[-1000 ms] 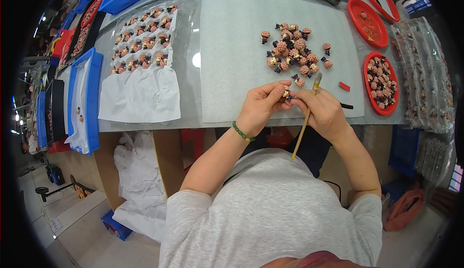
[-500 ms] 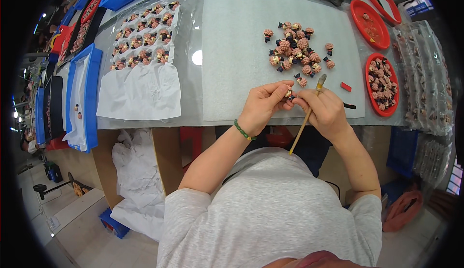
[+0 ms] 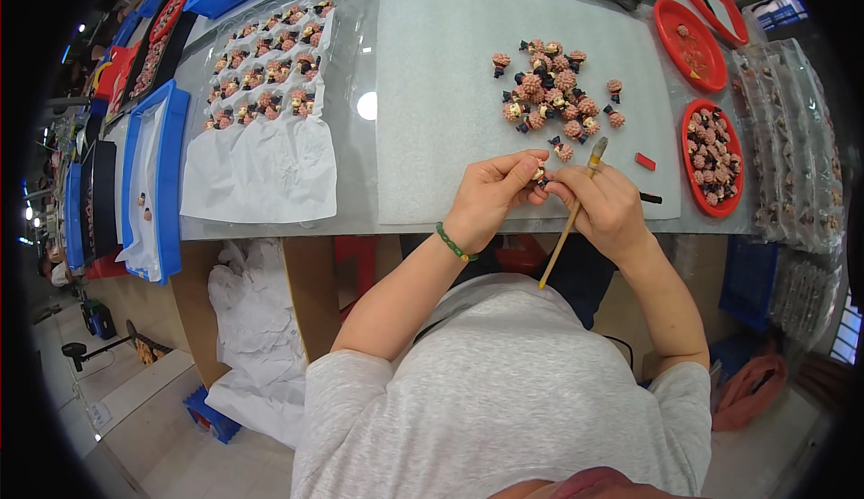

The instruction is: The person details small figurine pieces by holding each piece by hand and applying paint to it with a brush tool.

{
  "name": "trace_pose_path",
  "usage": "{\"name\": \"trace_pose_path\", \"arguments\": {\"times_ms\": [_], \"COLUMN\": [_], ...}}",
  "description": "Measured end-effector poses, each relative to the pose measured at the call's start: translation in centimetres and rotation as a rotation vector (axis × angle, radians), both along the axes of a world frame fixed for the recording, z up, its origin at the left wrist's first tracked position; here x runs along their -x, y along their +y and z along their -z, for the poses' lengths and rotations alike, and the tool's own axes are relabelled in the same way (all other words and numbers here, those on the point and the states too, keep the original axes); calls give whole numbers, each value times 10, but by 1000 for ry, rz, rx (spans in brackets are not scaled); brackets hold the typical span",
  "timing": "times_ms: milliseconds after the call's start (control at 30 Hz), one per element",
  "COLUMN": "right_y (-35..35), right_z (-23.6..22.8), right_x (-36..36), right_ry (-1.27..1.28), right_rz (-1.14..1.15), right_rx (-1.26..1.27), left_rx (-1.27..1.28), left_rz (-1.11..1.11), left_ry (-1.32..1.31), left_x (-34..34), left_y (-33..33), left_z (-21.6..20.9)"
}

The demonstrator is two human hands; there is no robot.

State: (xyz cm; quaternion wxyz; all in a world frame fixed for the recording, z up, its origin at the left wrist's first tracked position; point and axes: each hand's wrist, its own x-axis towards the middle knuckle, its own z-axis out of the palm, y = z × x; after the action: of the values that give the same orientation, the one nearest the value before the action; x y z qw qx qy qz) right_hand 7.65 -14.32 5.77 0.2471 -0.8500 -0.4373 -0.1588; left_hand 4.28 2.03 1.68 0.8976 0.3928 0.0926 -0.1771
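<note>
My left hand [image 3: 489, 195] pinches a small figurine [image 3: 540, 175] with a pink knobbly head and dark body between thumb and fingers. The thumb and fingertips of my right hand [image 3: 614, 207] meet at the figurine's dark lower end. A paintbrush [image 3: 560, 249] with a yellow wooden handle also sits in my right hand, its grey bristles pointing up and away from me. Just beyond my hands lies a loose heap of similar figurines [image 3: 551, 92] on a white foam sheet [image 3: 432, 76]. One figurine [image 3: 562, 149] rests apart, near my fingertips.
Left stands a white-paper-lined tray [image 3: 261, 175] with rows of figurines, beside a blue bin [image 3: 169, 175]. At right are a red dish [image 3: 691, 179] of pink parts, another red dish [image 3: 720, 76], and stacked clear trays [image 3: 792, 139]. A red block [image 3: 645, 161] and black stick [image 3: 651, 197] lie nearby.
The figurine between my fingers has turned very slightly, and more of its light face shows. Both hands and the brush stay nearly in place.
</note>
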Motion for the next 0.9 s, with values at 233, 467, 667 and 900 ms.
{"name": "trace_pose_path", "arguments": {"times_ms": [233,467,667,900], "right_y": [-1,-2,-2,-1], "right_z": [1,0,1,3], "right_x": [1,-1,-1,1], "right_ry": [5,30,37,15], "right_rz": [-2,-26,-45,-10], "right_rx": [7,13,9,-25], "left_rx": [-9,-16,-31,-29], "left_rz": [4,9,13,12], "left_ry": [-8,-2,-3,-8], "left_x": [1,1,1,1], "left_y": [0,0,-1,0], "left_z": [0,0,0,0]}}
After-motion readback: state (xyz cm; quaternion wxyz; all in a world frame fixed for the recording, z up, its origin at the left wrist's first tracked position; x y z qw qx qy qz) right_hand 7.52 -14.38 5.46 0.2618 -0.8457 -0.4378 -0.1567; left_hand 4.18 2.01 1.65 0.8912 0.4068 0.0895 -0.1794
